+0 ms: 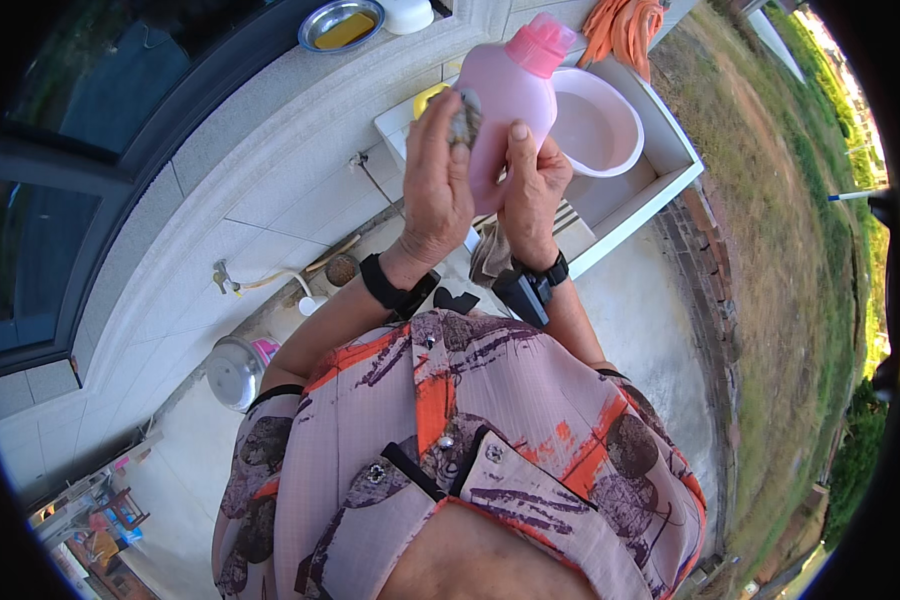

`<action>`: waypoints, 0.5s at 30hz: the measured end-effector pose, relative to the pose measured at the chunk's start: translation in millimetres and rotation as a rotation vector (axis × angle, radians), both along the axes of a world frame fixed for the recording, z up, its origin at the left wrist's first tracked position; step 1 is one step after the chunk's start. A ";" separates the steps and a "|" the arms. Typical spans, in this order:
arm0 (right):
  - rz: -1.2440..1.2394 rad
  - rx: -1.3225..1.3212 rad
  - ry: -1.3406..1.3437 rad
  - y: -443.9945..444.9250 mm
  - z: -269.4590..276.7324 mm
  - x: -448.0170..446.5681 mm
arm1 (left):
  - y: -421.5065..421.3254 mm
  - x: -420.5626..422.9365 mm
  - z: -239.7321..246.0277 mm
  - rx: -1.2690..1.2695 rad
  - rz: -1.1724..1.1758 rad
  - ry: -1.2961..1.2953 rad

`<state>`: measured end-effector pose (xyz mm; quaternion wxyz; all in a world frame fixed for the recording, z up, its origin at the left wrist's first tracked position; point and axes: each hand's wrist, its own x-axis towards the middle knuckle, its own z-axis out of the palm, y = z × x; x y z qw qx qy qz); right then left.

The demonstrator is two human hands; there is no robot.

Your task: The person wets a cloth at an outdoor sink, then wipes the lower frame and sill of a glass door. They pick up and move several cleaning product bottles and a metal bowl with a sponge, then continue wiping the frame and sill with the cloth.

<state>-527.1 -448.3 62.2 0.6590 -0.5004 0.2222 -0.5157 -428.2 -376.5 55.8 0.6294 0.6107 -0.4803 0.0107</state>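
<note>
A pink plastic bottle (499, 112) with a darker pink cap (541, 45) is held up over an outdoor sink. My right hand (532, 180) grips its handle side, the thumb lying on the bottle's front. At the bottle's other side my left hand (439, 180) has its fingers together, pressing a grey, wiry-looking scouring pad (465, 118) against the surface. Behind the bottle, a pale pink basin (600, 120) stands in the white sink (645, 195) with some water in it. A brownish cloth (491, 255) hangs near my right wrist.
On the ledge at upper left, a metal bowl (341, 24) holds a yellow bar. Orange rubber gloves (622, 30) drape over the sink's far corner. A wall tap (225, 277) with a hose and a metal pot (234, 371) are at left. A striped washboard-like slab (577, 225) lies in the sink.
</note>
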 end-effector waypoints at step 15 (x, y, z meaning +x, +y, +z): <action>-0.099 -0.042 0.254 -12.7 -34.7 5.0 | 22.0 35.3 -16.7 0.056 -0.171 0.292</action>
